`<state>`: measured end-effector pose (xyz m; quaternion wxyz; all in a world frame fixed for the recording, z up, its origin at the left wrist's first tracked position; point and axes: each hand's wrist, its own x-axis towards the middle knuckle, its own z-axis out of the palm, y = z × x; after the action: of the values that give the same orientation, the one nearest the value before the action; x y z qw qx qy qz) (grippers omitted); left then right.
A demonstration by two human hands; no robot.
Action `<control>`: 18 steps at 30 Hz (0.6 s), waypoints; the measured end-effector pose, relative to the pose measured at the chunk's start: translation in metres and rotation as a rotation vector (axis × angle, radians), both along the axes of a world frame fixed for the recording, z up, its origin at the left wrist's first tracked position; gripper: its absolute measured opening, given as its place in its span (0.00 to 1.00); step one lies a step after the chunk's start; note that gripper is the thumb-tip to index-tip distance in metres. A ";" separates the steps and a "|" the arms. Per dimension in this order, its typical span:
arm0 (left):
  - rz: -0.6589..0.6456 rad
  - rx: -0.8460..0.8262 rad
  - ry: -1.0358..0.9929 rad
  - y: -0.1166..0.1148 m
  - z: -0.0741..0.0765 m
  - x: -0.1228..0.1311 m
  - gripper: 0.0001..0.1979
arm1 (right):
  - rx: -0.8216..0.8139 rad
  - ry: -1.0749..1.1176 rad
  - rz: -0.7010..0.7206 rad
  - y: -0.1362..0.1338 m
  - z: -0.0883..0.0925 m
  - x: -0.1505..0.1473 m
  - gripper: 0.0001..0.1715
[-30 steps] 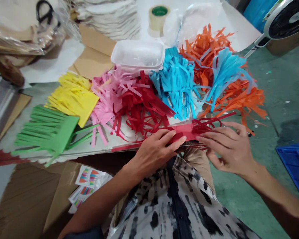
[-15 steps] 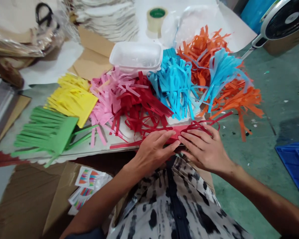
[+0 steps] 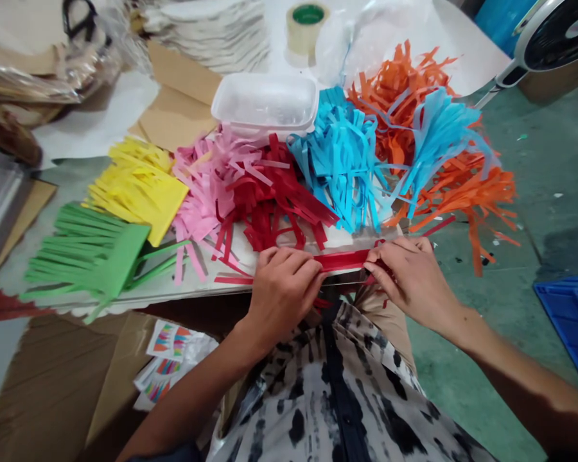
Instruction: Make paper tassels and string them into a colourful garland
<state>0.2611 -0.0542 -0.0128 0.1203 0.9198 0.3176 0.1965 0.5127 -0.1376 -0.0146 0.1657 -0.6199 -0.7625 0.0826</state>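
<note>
A narrow red tissue paper strip [image 3: 344,260] stretches between my two hands at the table's front edge. My left hand [image 3: 286,282] is closed around its left end, knuckles up. At the other end, my right hand [image 3: 404,269] pinches the strip between thumb and fingers. Red fringes hang below the strip between the hands. Just behind lies a heap of red fringed paper [image 3: 274,199]. Beyond my right hand are blue fringed paper [image 3: 349,167] and orange fringed paper [image 3: 472,192].
Pink [image 3: 209,173], yellow [image 3: 144,192] and green fringed paper [image 3: 96,250] lie to the left. Behind stand a clear plastic tub [image 3: 264,102] and a tape roll [image 3: 306,32]. A fan [image 3: 559,32] is at upper right, a blue crate [image 3: 568,308] on the floor.
My hands have moved apart, from fingertips nearly meeting flat over the red paper to gripping its two ends. More of the straight red strip now shows between them.
</note>
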 end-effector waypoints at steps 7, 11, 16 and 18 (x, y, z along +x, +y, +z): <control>0.202 -0.022 0.043 0.003 -0.006 0.006 0.08 | 0.005 -0.099 -0.061 0.010 -0.007 -0.002 0.12; 0.215 -0.015 0.023 0.003 -0.009 0.008 0.07 | -0.014 -0.088 -0.082 0.014 -0.005 -0.003 0.15; 0.224 -0.014 -0.003 0.003 -0.011 0.007 0.06 | -0.013 -0.124 -0.109 0.018 -0.003 -0.005 0.18; 0.237 -0.002 0.001 0.002 -0.012 0.008 0.06 | -0.003 -0.157 -0.117 0.019 -0.003 -0.008 0.18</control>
<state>0.2688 -0.0519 -0.0252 0.0972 0.8758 0.4243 0.2087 0.5050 -0.1187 -0.0172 0.1093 -0.6683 -0.7354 0.0249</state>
